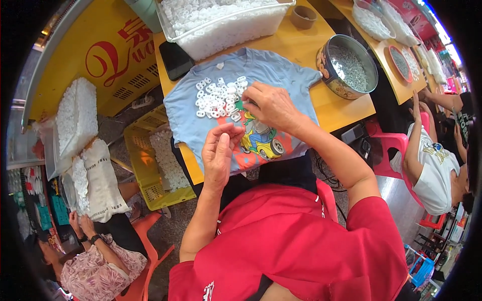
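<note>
A light blue T-shirt (188, 103) with a printed cartoon car lies spread over the table in front of me. On it is a loose pile of small white plastic pieces with holes (217, 98). My right hand (273, 105) reaches over the pile's right edge, fingers bent together; what its fingertips hold is hidden. Nearer to me, just below the pile, my left hand (219, 153) is raised with its fingers curled in and the thumb against them. Anything between those fingers is too small to make out.
At the back stands a clear bin (226, 32) heaped with white pieces, beside a black phone (175, 60) and small brown bowl (303, 17). A round tin (346, 65) of small metal parts stands right. A yellow crate (155, 165) sits low left. People work on both sides.
</note>
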The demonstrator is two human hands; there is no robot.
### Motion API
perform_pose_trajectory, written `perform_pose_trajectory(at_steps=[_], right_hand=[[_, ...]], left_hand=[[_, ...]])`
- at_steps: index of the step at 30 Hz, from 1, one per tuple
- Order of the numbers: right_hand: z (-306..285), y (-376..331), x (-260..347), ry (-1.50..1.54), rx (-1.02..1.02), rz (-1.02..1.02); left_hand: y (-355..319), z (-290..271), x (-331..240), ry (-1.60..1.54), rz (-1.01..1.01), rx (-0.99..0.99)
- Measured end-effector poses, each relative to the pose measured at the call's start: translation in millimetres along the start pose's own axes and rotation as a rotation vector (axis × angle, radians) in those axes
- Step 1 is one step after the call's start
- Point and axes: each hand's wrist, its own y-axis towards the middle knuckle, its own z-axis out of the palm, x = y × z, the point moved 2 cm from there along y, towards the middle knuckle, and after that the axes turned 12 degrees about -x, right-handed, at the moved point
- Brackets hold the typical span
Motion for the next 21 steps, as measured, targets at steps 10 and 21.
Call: perform_pose_trajectory(at_steps=[10, 21], right_hand=[[-2, 0, 11, 0.043, -0.044, -0.100], [11, -6, 14, 0.026, 0.039, -0.126]], left_hand=[[4, -7, 0, -0.161, -0.040, 0.018], [6, -15, -4, -0.407, -0.125, -0.041]])
